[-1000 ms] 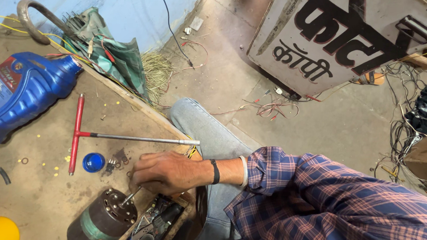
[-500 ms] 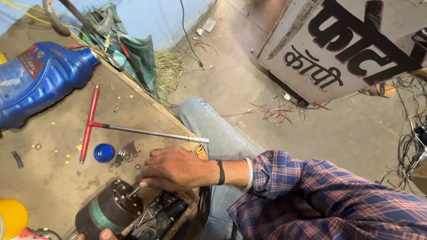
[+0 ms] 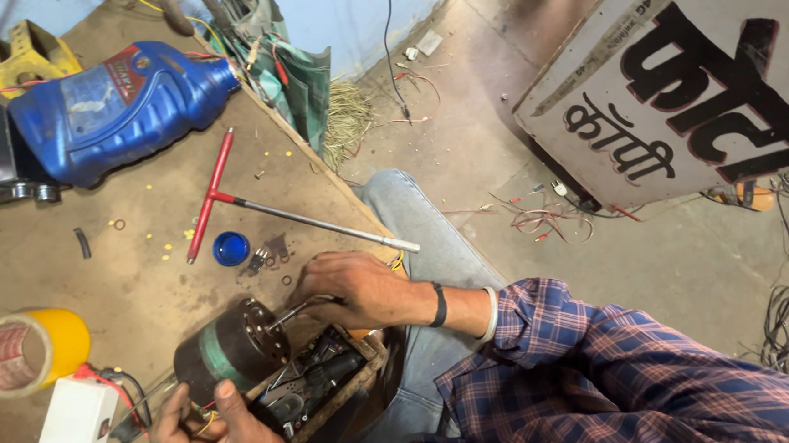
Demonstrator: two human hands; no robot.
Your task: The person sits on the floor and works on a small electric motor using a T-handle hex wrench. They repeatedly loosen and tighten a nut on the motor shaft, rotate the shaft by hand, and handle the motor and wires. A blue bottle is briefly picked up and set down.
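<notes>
Down at the near edge, the left hand [image 3: 208, 434] is pinching thin wires at the back of the dark motor [image 3: 229, 348], which lies on its side on the brown surface [image 3: 134, 292] beside a wooden tray of parts [image 3: 324, 381]. Just beyond, the right hand [image 3: 353, 288] is clenched round a slim metal tool [image 3: 298, 311] set against the motor's face. Further out: a blue cap [image 3: 231, 248], a red-handled T-wrench [image 3: 229, 200], yellow tape [image 3: 28, 349], and a blue oil jug [image 3: 118, 106] lying flat.
</notes>
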